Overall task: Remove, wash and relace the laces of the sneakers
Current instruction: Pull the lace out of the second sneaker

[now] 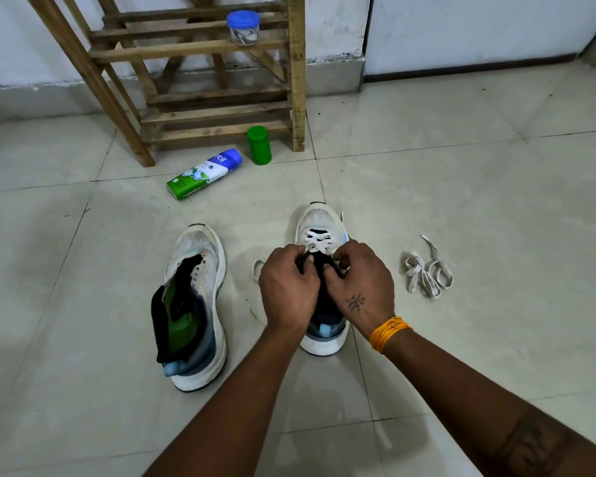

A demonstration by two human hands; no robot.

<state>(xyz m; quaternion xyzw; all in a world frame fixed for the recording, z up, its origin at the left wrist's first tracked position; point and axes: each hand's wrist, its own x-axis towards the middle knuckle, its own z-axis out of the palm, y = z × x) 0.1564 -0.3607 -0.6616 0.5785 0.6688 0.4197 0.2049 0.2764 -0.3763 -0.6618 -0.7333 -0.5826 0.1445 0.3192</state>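
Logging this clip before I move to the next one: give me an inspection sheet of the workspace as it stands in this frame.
Surface: pale tiled floor, a few dark specks.
Job's things: right sneaker partly laced near the toe; left sneaker unlaced, tongue pulled open; loose lace bunched on the floor right of the shoes.
Clutter: green-and-blue bottle lying on its side; green container upright beside it.
Grippers: left hand and right hand both pinch the lace over the right sneaker's tongue.
Cables: nothing seen.
Surroundings: wooden rack against the wall, blue-lidded jar on a shelf.
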